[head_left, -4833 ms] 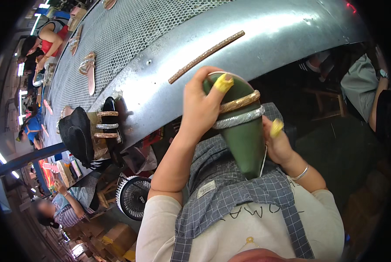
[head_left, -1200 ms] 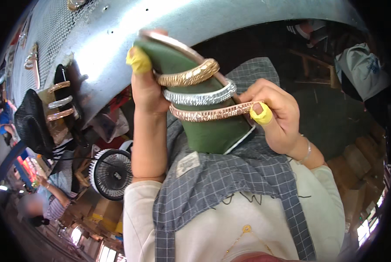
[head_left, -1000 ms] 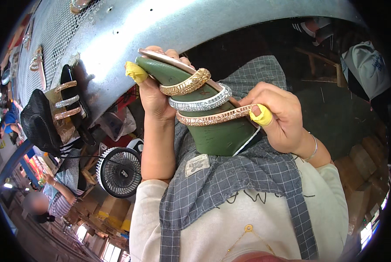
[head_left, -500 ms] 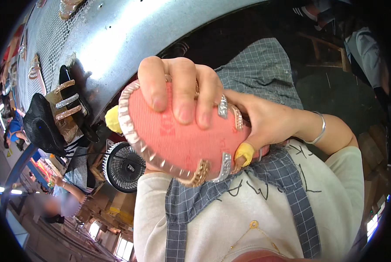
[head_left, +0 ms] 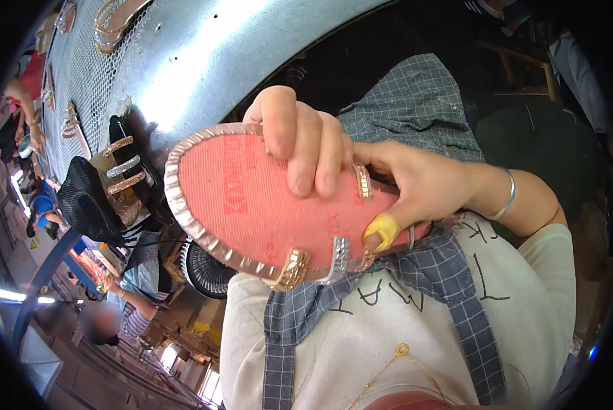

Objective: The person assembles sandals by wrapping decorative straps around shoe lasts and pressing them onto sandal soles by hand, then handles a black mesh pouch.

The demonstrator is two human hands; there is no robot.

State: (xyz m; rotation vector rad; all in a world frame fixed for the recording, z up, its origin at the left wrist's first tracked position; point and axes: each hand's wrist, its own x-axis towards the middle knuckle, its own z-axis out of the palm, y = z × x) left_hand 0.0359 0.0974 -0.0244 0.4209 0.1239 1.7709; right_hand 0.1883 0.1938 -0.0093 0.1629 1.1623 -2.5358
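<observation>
Got my left hand (head_left: 306, 147) wrapped tight over a sandal (head_left: 231, 198), fingers flat on its pink sole, thumb hidden. My right hand (head_left: 433, 184) grips the narrower part, yellow-wrapped thumb (head_left: 383, 231) at the near edge; can't see most of those fingers. Sole's facing me, above my checked apron (head_left: 416, 102). Gold strap end (head_left: 294, 270) and silver strap end (head_left: 339, 260) poke out. Metal table (head_left: 204, 55) beyond, black fan (head_left: 207, 273) off left.

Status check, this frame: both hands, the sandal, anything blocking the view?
Left hand clasping sandal, fingers across its pink sole. Right hand gripping by the straps, yellow-taped thumb against the sole. Sole faces camera, partly covered by both hands.
</observation>
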